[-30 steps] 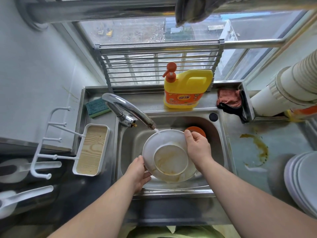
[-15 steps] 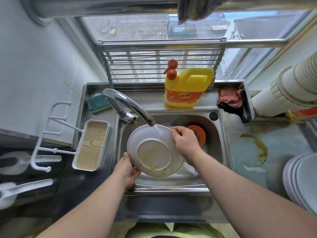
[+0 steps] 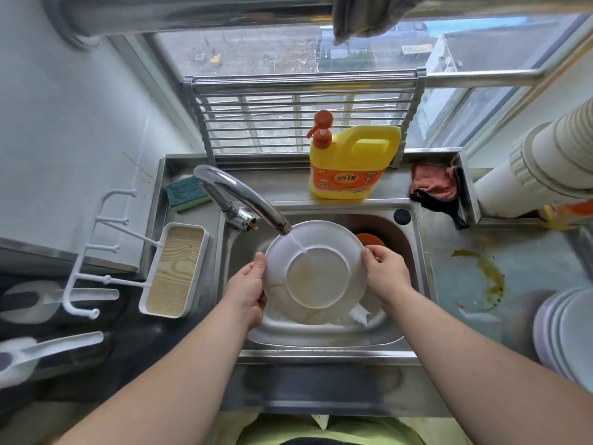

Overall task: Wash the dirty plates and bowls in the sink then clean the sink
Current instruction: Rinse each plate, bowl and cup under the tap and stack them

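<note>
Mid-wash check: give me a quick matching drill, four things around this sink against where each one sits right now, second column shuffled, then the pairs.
Things:
1. white plate
2. green sponge
3. detergent bottle
4. pink cloth

Places:
A. back ledge, right corner
B. held over the sink under the faucet, left hand and right hand on opposite rims
C. ledge left of the faucet
D. back ledge, in front of the window rack

Pairs: 1-B, 2-C, 3-D, 4-A

Two bare forearms without sleeves, left hand [image 3: 248,289] and right hand [image 3: 386,273] ungloved, yellow-green garment [image 3: 324,431] below.
</note>
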A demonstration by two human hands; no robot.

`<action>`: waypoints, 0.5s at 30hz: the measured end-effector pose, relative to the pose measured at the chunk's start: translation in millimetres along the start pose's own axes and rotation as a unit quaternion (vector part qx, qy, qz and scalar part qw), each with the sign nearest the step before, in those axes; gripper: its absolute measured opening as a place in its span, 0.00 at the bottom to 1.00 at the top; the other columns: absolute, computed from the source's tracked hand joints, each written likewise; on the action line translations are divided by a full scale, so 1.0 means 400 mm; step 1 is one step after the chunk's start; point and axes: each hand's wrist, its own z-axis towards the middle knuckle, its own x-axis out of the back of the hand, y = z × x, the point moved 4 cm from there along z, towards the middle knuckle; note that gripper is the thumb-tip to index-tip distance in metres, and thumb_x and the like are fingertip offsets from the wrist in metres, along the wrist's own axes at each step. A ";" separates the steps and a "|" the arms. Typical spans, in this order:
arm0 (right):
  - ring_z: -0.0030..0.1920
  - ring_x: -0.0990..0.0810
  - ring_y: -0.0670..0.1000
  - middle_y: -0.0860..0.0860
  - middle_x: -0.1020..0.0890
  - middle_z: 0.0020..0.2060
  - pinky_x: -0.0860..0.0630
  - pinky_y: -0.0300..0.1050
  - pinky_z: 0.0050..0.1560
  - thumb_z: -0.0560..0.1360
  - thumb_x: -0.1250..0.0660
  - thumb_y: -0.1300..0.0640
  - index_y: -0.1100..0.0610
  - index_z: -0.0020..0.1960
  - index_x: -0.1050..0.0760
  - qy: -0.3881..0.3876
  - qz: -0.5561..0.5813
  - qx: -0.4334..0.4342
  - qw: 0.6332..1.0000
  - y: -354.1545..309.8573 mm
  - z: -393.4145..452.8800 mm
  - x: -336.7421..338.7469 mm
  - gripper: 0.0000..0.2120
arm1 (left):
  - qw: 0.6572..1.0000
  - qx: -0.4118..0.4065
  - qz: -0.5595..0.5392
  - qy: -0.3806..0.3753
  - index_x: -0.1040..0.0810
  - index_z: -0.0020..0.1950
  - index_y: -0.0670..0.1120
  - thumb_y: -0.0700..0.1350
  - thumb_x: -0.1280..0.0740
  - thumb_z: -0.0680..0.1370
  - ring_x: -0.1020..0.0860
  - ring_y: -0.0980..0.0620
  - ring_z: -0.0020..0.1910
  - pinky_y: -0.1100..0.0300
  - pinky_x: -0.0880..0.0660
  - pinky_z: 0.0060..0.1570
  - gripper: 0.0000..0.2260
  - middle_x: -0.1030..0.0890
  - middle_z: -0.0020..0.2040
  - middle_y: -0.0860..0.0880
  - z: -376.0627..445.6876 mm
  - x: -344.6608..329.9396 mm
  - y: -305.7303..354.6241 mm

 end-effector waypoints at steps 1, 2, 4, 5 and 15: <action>0.51 0.19 0.52 0.43 0.16 0.47 0.22 0.52 0.55 0.83 0.35 0.44 0.43 0.48 0.17 0.007 0.021 -0.019 1.000 0.018 0.010 0.006 0.09 | 1.000 -0.010 -0.001 -0.006 0.16 0.56 0.49 0.57 0.28 0.80 0.26 0.55 0.35 0.61 0.29 0.33 0.13 0.17 0.40 0.52 -0.002 -0.018 0.007; 0.49 0.19 0.54 0.45 0.16 0.46 0.21 0.53 0.52 0.82 0.35 0.44 0.43 0.48 0.16 0.012 0.046 -0.038 0.998 0.037 0.020 0.012 0.10 | 1.000 -0.021 0.001 -0.012 0.15 0.58 0.47 0.52 0.28 0.81 0.25 0.54 0.36 0.60 0.30 0.36 0.11 0.16 0.39 0.52 -0.001 -0.036 0.014; 0.48 0.20 0.57 0.48 0.16 0.45 0.22 0.53 0.49 0.83 0.35 0.45 0.44 0.49 0.16 0.024 0.083 -0.065 0.994 0.063 0.033 0.023 0.10 | 0.999 -0.042 0.014 -0.021 0.15 0.59 0.45 0.44 0.29 0.82 0.25 0.54 0.36 0.60 0.29 0.37 0.07 0.15 0.38 0.51 0.004 -0.065 0.033; 0.50 0.20 0.56 0.49 0.16 0.47 0.21 0.53 0.51 0.84 0.35 0.47 0.46 0.50 0.16 0.025 0.100 -0.077 0.992 0.069 0.034 0.028 0.10 | 0.998 -0.045 0.021 -0.027 0.15 0.57 0.45 0.40 0.29 0.82 0.22 0.54 0.35 0.61 0.26 0.37 0.06 0.14 0.38 0.51 0.002 -0.078 0.043; 0.58 0.18 0.56 0.49 0.15 0.52 0.19 0.62 0.62 0.85 0.34 0.49 0.47 0.56 0.16 0.020 0.162 -0.088 0.983 0.029 0.034 0.024 0.08 | 0.999 -0.024 0.041 -0.026 0.17 0.57 0.51 0.34 0.32 0.82 0.16 0.55 0.37 0.61 0.21 0.33 0.13 0.12 0.43 0.52 0.040 -0.096 0.081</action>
